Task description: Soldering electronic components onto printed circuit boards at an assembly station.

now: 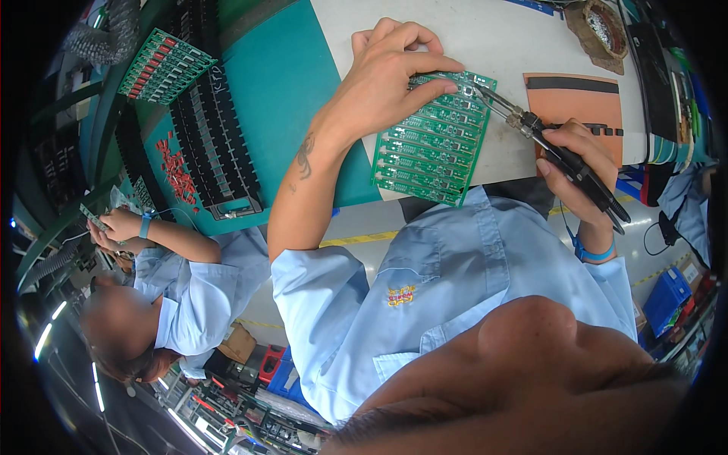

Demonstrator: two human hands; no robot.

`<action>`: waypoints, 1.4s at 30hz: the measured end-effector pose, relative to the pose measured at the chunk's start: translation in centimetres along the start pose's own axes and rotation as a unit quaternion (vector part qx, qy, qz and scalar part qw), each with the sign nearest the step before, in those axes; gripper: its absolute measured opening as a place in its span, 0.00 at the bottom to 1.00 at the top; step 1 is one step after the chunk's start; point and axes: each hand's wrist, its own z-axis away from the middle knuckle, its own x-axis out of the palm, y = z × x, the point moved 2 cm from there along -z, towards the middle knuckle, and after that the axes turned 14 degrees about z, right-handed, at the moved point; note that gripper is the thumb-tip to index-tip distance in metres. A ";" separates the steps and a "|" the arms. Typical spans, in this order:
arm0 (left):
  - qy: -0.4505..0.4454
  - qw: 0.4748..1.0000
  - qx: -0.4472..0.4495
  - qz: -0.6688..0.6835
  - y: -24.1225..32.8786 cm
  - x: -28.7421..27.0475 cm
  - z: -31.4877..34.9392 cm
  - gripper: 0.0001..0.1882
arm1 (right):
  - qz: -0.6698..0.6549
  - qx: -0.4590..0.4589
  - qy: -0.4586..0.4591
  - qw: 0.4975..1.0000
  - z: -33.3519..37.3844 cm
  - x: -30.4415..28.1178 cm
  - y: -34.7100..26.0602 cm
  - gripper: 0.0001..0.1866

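A green circuit board panel [432, 144], made of several joined strips with small parts, lies over the near edge of the white work surface. My left hand [383, 80] is on its far left part, thumb and index finger gripping near the top strip, other fingers bent. In my right hand [580, 155] is a pair of black-handled soldering tweezers [557, 155], held at a slant. Their metal tips reach the upper right corner of the panel, close to my left fingertips. Whether the tips touch a part there is too small to tell.
An orange sheet [572, 102] with dark strips lies right of the panel. A brown dish [597, 34] stands far right. Left, on the green mat [284, 83], are a black slotted rack [216, 129], red parts [177, 171] and another board [163, 68]. A co-worker [189, 288] handles a small board.
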 end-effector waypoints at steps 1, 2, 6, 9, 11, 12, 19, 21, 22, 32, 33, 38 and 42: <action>-0.001 1.000 -0.001 0.002 0.0 0.0 0.0 0.09 | 0.001 -0.003 0.003 1.000 0.0 -0.2 -0.1 0.22; -0.002 1.000 -0.002 0.004 0.0 0.0 -0.1 0.09 | 0.001 -0.006 0.006 1.000 0.1 -0.4 -0.3 0.22; -0.004 1.000 -0.002 0.005 0.3 -0.1 0.0 0.09 | 0.014 -0.005 0.020 1.000 0.3 -1.1 -0.1 0.22; -0.007 1.000 0.013 0.008 0.6 -0.1 -0.1 0.09 | 0.028 -0.008 0.046 0.999 0.5 -2.3 0.7 0.22; -0.012 1.000 -0.016 0.007 0.7 0.0 0.1 0.09 | 0.039 -0.013 0.068 0.997 0.8 -3.1 1.7 0.22; -0.014 0.999 -0.031 0.007 0.7 0.0 0.1 0.09 | 0.087 0.043 0.167 0.981 1.1 -3.6 2.3 0.22; -0.010 1.000 -0.021 -0.001 0.2 -0.2 0.0 0.10 | 0.065 0.133 0.278 0.949 0.4 -4.2 2.7 0.22; -0.010 1.000 -0.011 -0.022 0.1 -0.4 0.0 0.11 | 0.031 0.108 0.269 0.956 0.8 -3.4 1.9 0.22; -0.011 0.999 -0.005 -0.033 0.2 -0.5 0.0 0.11 | 0.032 0.025 0.181 0.983 0.6 -2.8 1.5 0.22; 0.202 0.967 -0.033 0.155 3.3 -0.6 -0.2 0.05 | 0.059 -0.138 0.125 0.981 -0.4 0.6 -0.7 0.19; 0.228 0.953 -0.048 0.191 3.8 -0.5 -0.1 0.04 | 0.063 -0.161 0.128 0.977 -0.6 0.7 -0.7 0.18; 0.183 0.871 -0.176 0.421 5.5 0.5 0.4 0.08 | 0.073 -0.180 0.113 0.974 -1.6 1.4 -1.8 0.18; 0.176 0.842 -0.206 0.467 5.6 0.6 0.1 0.08 | 0.083 -0.196 0.090 0.973 -2.2 1.7 -2.1 0.17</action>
